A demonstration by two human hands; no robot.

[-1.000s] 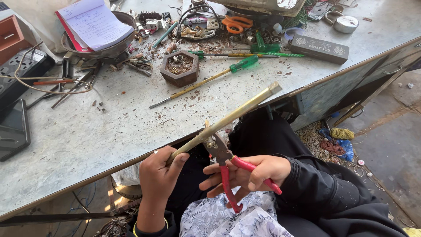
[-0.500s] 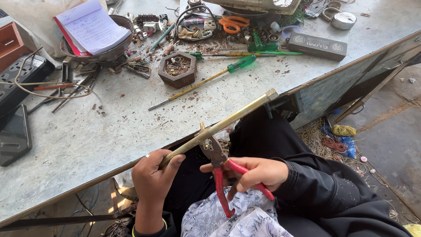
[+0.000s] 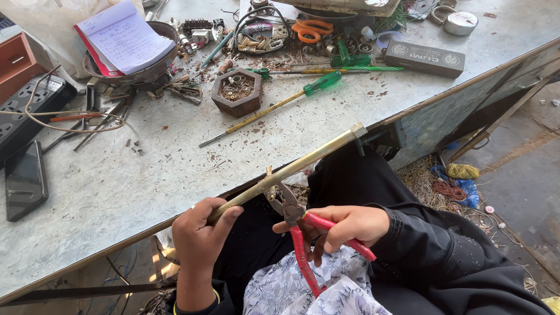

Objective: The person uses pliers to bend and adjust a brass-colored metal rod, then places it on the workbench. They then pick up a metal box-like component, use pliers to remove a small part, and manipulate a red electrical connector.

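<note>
Left hand [image 3: 198, 233]: closed in a fist around lower end of brass-coloured metal rod [image 3: 303, 164], thumb laid along it.
Right hand [image 3: 344, 226]: fingers wrapped on red-handled pliers [image 3: 297, 233], handles held slightly apart; plier nose set against a small fitting on the rod's middle. Whether nose grips or only touches: cannot tell.
Rod: slanted up to the right, held over the lap just off the near edge of the worktop [image 3: 116, 198], far end carrying a square fitting beside the worktop's corner.
Lap: black garment, floral printed cloth [image 3: 303, 291] beneath the pliers.
On worktop, well apart from the hands:
- green-handled screwdriver [image 3: 274, 108] with long shaft, lying diagonally
- hexagonal wooden dish [image 3: 237, 91] with small metal parts
- orange-handled scissors [image 3: 309, 29]
- dark rectangular box [image 3: 424, 58]
- metal bowl [image 3: 137, 73] bearing an open notepad [image 3: 119, 35]
- black phone [image 3: 24, 181], near left edge
- power strip [image 3: 29, 105] with loose wire.
Floor at right: tangles of wire [image 3: 449, 181].
</note>
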